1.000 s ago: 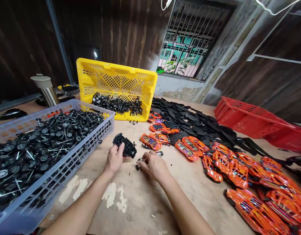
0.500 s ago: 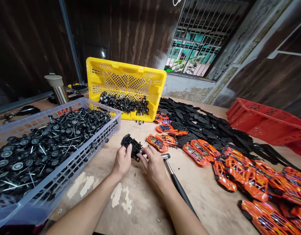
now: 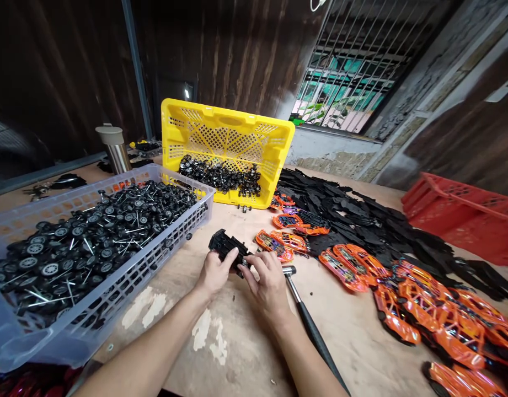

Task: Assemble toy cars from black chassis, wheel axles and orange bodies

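My left hand (image 3: 215,272) grips a black plastic toy-car chassis (image 3: 225,246) just above the wooden table (image 3: 245,353), near its middle. My right hand (image 3: 267,281) is closed at the chassis's right end, its fingertips pinching a small wheel part there. A hammer (image 3: 309,325) with a metal head and black handle lies on the table under my right wrist, its handle running toward me.
A pale crate (image 3: 113,286) of black wheels on metal axles stands at left. A yellow crate (image 3: 226,151) lies tipped at the back with more wheels. Orange car shells (image 3: 402,286) and a heap of black chassis plates (image 3: 361,215) spread right. A red crate (image 3: 464,215) sits far right, a steel cup (image 3: 113,149) back left.
My right hand left the hammer and moved up to the chassis held in my left hand. The camera view has shifted leftward, so everything sits further right.
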Demonstrator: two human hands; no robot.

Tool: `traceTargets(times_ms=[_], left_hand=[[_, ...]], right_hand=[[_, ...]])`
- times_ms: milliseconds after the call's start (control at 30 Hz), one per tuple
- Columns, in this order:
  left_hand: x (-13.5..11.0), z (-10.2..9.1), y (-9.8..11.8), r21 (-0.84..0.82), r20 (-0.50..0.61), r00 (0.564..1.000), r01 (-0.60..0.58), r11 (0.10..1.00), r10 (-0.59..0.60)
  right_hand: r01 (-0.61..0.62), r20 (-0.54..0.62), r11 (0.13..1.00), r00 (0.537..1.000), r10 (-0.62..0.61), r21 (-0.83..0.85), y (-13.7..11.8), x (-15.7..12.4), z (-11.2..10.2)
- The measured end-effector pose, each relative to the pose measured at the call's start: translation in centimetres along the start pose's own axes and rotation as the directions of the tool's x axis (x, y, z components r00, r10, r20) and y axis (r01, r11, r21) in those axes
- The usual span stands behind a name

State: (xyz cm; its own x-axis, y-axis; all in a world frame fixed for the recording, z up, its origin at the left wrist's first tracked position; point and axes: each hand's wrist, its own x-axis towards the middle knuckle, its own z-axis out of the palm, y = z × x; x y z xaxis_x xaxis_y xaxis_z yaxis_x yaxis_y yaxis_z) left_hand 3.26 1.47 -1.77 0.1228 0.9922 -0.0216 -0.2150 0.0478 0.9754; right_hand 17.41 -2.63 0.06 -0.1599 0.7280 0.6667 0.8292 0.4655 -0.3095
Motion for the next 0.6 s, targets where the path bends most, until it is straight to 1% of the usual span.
traceTargets(times_ms=[100, 267, 400, 467, 533, 600], left_hand=[[-0.06, 0.02, 0.01, 0.011, -0.009, 1.000, 0.013, 1.000, -0.013], [-0.10, 0.04, -0.14, 0.010, -0.034, 0.999, 0.007, 1.000, -0.006], [-0.29, 0.07, -0.02, 0.000, 0.013, 1.000, -0.010, 1.000, 0.010], [-0.41, 0.09, 0.13, -0.021, 0.043, 0.999, -0.015, 1.000, 0.016], [-0.52, 0.11, 0.31, -0.075, 0.055, 0.998, -0.001, 0.997, 0.005], [-0.62, 0.12, 0.50, -0.128, 0.061, 0.998, 0.007, 0.992, 0.001]], right_hand=[[0.017, -0.016, 0.999, 1.000, -0.017, -0.039, 0.23, -0.12, 0.12], [0.015, 0.021, 0.990, 1.000, -0.012, -0.140, 0.22, 0.02, -0.12], [0.035, 0.013, 0.991, 0.999, -0.033, -0.131, 0.09, 0.13, -0.29], [0.036, -0.018, 0.998, 0.999, -0.037, -0.058, 0.11, 0.17, -0.30], [-0.007, -0.055, 0.996, 0.998, 0.012, 0.092, 0.10, 0.23, -0.31], [-0.047, -0.072, 0.974, 0.995, 0.064, 0.220, 0.00, 0.33, -0.36]])
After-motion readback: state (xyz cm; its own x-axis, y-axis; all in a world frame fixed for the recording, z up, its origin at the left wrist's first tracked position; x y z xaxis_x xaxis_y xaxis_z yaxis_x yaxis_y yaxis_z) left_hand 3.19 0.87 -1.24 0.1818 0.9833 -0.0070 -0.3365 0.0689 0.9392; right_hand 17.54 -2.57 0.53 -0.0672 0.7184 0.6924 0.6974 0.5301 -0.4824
